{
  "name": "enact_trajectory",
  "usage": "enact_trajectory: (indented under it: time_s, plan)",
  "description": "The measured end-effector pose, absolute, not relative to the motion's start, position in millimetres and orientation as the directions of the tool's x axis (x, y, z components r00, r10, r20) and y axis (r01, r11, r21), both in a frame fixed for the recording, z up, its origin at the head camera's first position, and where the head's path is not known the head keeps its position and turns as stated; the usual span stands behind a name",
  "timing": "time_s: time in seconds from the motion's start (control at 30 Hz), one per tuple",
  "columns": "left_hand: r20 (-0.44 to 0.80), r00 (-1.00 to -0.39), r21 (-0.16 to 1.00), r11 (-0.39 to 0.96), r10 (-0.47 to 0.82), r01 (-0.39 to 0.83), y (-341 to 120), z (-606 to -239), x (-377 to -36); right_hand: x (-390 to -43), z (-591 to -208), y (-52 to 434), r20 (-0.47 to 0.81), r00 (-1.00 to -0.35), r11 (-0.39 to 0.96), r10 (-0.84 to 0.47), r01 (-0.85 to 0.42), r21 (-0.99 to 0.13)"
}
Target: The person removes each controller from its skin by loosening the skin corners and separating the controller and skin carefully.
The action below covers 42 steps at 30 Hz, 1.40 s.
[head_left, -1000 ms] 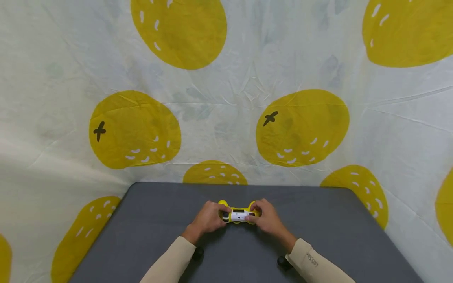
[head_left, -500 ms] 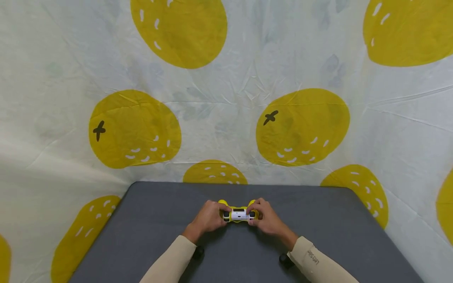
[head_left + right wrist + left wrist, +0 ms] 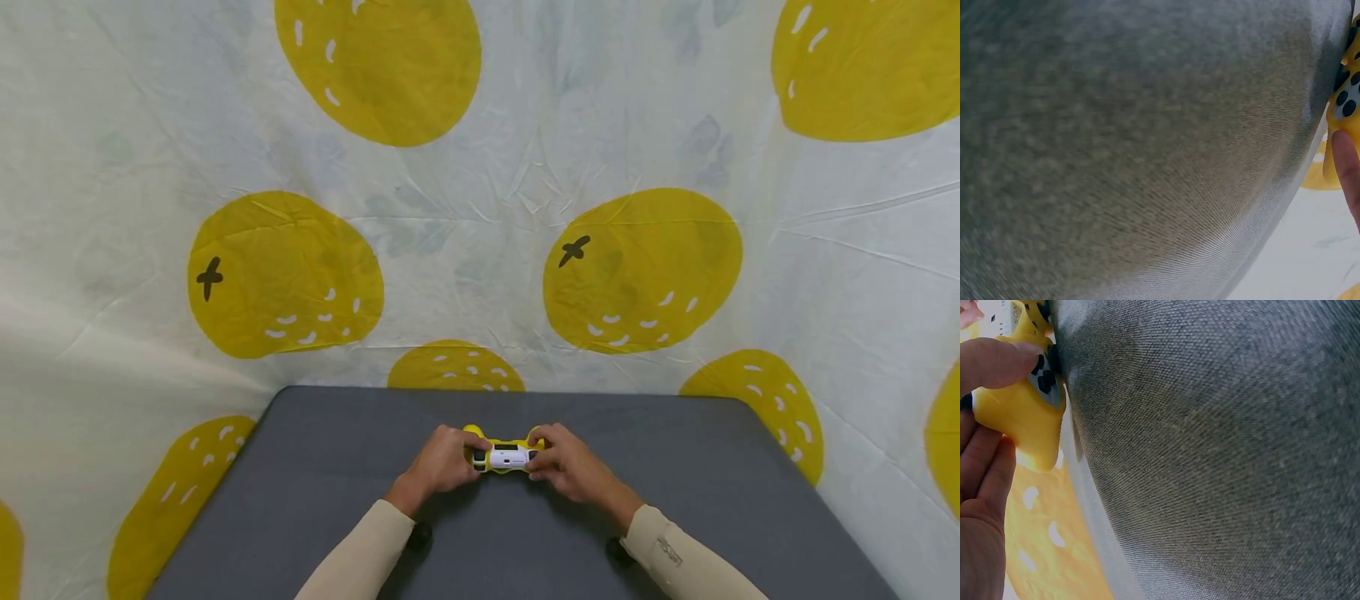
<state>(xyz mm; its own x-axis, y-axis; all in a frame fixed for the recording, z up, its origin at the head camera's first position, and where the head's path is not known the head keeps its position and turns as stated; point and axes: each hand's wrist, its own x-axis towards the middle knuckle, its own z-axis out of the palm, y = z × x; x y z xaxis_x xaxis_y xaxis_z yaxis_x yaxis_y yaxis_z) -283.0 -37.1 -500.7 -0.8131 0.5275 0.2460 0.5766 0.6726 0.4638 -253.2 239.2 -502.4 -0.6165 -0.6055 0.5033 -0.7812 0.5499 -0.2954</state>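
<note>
Both hands are gripping a yellow and white game controller [image 3: 506, 455] just above the middle of the grey surface [image 3: 300, 500], toward its far edge. The left hand [image 3: 442, 459] is curling round the controller's left grip, its thumb lying over the black buttons. The right hand [image 3: 567, 461] is wrapping round the right grip in the same way, fingers bent. Cream sleeves [image 3: 360, 558] are covering both forearms. A white cloth with yellow fruit shapes [image 3: 480, 192] is hanging beyond the surface.
</note>
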Motion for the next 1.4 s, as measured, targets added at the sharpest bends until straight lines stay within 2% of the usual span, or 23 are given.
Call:
enact_trajectory:
  time_s: [0.4,0.87,1.1,1.4]
  plan:
    - [0.236,-0.821,0.486,0.668,0.52,0.563,-36.4,-501.7,-284.8,-254.7,-505.2,235.8,0.556,-0.598,0.569,-0.578,-0.783,-0.252]
    - [0.251,-0.809,0.465,0.666,0.532,0.582,-34.4,-494.1,-285.1,-256.6,-509.4,233.7,0.547,-0.525,0.611,-0.652,-0.791,-0.032]
    - [0.251,-0.798,0.441,0.669,0.549,0.599,-34.2,-494.2,-286.0,-253.3,-507.1,234.1,0.498,-0.563,0.65,-0.66,-0.76,0.003]
    - [0.225,-0.8,0.471,0.657,0.557,0.589,-36.2,-493.3,-288.9,-250.3,-503.7,240.3,0.422,-0.651,0.709,-0.631,-0.704,-0.027]
